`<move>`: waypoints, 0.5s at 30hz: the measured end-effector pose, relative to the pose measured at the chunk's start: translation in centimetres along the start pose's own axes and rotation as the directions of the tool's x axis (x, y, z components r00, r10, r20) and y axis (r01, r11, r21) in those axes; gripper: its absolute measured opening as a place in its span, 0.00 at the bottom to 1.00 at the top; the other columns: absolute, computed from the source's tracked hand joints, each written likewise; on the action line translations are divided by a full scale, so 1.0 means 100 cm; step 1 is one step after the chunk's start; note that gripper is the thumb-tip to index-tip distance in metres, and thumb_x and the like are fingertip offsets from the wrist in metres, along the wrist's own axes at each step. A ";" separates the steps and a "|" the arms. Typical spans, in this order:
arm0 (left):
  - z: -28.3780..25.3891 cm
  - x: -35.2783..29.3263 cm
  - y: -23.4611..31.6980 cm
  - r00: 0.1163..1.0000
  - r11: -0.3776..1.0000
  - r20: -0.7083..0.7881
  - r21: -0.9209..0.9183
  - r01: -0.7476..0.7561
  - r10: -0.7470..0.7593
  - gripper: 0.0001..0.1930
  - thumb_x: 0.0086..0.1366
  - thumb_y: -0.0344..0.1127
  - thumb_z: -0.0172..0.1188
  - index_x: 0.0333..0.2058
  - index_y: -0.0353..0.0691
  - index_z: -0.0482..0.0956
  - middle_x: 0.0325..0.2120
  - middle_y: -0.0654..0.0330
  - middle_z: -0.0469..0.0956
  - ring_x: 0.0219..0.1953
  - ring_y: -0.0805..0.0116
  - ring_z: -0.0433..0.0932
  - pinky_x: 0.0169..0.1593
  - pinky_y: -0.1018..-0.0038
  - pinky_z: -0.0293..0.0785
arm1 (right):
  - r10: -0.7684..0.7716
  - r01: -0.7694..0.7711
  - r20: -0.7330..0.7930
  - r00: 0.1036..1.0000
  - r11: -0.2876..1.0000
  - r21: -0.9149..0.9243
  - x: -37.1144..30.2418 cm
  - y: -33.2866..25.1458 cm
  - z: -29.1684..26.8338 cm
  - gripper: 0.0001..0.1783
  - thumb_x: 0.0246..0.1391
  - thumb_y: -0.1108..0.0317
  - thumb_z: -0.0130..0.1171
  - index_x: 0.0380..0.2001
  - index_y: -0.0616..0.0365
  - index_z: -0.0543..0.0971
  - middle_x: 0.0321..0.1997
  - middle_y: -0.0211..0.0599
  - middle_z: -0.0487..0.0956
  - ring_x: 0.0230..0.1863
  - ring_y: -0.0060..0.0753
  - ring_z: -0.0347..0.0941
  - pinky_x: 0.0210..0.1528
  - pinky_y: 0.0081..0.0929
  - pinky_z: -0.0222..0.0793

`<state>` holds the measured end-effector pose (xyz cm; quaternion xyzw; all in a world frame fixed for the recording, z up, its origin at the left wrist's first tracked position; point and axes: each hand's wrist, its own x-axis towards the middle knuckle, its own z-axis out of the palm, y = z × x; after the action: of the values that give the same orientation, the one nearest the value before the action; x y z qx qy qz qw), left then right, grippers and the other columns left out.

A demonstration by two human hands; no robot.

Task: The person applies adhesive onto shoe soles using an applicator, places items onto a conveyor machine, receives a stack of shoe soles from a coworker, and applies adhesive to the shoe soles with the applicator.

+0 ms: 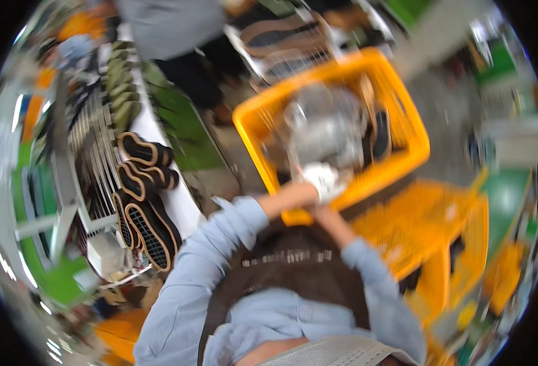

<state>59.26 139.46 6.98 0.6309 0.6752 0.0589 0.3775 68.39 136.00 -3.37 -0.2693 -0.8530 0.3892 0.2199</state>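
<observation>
My left hand (325, 182), in a white glove, is over the near rim of a yellow plastic crate (397, 160). Its fingers are smeared by motion, so their closure does not show. Beneath it my right wrist (328, 218) comes up to the same rim; the right hand itself is mostly hidden behind the left one. Inside the crate lies a blurred heap of clear plastic wrapping (327, 131). A dark, sole-shaped piece (381, 135) leans along the crate's right wall.
Dark shoe soles with tan edges (150, 235) lie on a white-topped bench at left, beside a row of olive shoe parts (121, 91). Another person (168, 27) stands beyond. Stacked yellow crates (430, 226) are at my right. More soles (281, 36) lie at the far side.
</observation>
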 end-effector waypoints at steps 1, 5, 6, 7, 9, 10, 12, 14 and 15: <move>0.004 0.007 -0.005 0.993 0.998 -0.117 0.064 -0.002 0.010 0.22 0.59 0.55 0.49 0.30 0.42 0.82 0.29 0.47 0.80 0.32 0.46 0.79 0.43 0.55 0.73 | -0.010 0.011 -0.032 0.999 1.000 0.003 0.001 0.004 0.001 0.22 0.49 0.72 0.58 0.50 0.62 0.70 0.49 0.47 0.73 0.53 0.40 0.68 0.55 0.36 0.63; -0.023 -0.013 -0.011 0.982 0.994 -0.163 0.050 0.101 -0.092 0.24 0.61 0.56 0.48 0.36 0.42 0.81 0.35 0.50 0.79 0.41 0.52 0.76 0.47 0.60 0.69 | 0.018 -0.029 0.071 0.997 0.986 0.162 0.007 0.015 -0.007 0.21 0.51 0.71 0.56 0.49 0.63 0.69 0.48 0.49 0.74 0.53 0.42 0.70 0.52 0.36 0.65; -0.026 -0.019 -0.020 0.978 0.971 -0.133 0.156 0.182 -0.162 0.25 0.62 0.57 0.47 0.38 0.40 0.80 0.39 0.50 0.77 0.45 0.54 0.74 0.49 0.62 0.66 | -0.030 0.014 0.097 0.995 0.986 0.167 0.014 0.005 -0.009 0.21 0.51 0.71 0.56 0.49 0.63 0.69 0.48 0.49 0.74 0.53 0.42 0.70 0.52 0.36 0.65; -0.026 -0.024 -0.031 0.965 0.932 -0.104 0.253 0.258 -0.239 0.26 0.62 0.57 0.47 0.41 0.39 0.79 0.44 0.51 0.75 0.49 0.57 0.71 0.51 0.64 0.63 | 0.147 -0.188 0.222 0.964 0.967 0.172 0.020 -0.015 -0.016 0.20 0.50 0.71 0.56 0.47 0.65 0.70 0.44 0.51 0.75 0.49 0.44 0.72 0.49 0.37 0.67; -0.027 -0.028 -0.053 0.951 0.922 -0.186 0.255 0.291 -0.249 0.26 0.64 0.55 0.45 0.43 0.37 0.78 0.49 0.52 0.70 0.53 0.58 0.65 0.53 0.64 0.58 | 0.238 -0.287 0.270 0.933 0.945 0.159 0.027 -0.021 -0.017 0.17 0.49 0.70 0.58 0.42 0.68 0.72 0.34 0.56 0.77 0.40 0.53 0.76 0.40 0.41 0.69; -0.025 -0.029 -0.063 0.939 0.917 -0.239 0.256 0.306 -0.246 0.26 0.65 0.54 0.44 0.44 0.36 0.77 0.52 0.52 0.69 0.54 0.58 0.65 0.54 0.63 0.58 | 0.209 -0.260 0.290 0.934 0.954 0.150 0.034 -0.022 -0.018 0.17 0.49 0.70 0.58 0.42 0.68 0.72 0.34 0.56 0.77 0.40 0.53 0.76 0.40 0.41 0.69; -0.015 -0.027 -0.079 0.912 0.907 -0.335 0.261 0.330 -0.235 0.26 0.65 0.54 0.43 0.46 0.38 0.77 0.54 0.52 0.67 0.57 0.57 0.63 0.56 0.62 0.56 | 0.143 -0.169 0.323 0.936 0.984 0.053 0.048 -0.026 -0.021 0.18 0.49 0.68 0.58 0.41 0.69 0.72 0.38 0.59 0.77 0.41 0.57 0.75 0.41 0.41 0.69; -0.012 -0.024 -0.080 0.880 0.899 -0.426 0.270 0.345 -0.210 0.26 0.66 0.53 0.41 0.48 0.39 0.77 0.57 0.53 0.66 0.59 0.57 0.61 0.59 0.61 0.54 | 0.155 -0.169 0.338 0.928 0.986 0.012 0.050 -0.012 -0.017 0.18 0.48 0.67 0.58 0.40 0.68 0.73 0.37 0.60 0.77 0.42 0.60 0.74 0.41 0.41 0.69; -0.012 -0.028 -0.080 0.897 0.908 -0.392 0.267 0.323 -0.204 0.26 0.66 0.52 0.41 0.48 0.37 0.76 0.58 0.52 0.64 0.59 0.57 0.61 0.58 0.62 0.54 | 0.104 -0.107 0.335 0.936 0.994 -0.009 0.051 -0.009 -0.015 0.18 0.48 0.66 0.59 0.40 0.68 0.73 0.36 0.60 0.77 0.41 0.60 0.74 0.40 0.42 0.70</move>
<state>51.84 135.88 4.62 0.5647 0.8125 0.0075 0.1448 65.17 139.51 -0.93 -0.2435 -0.8604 0.4447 0.0516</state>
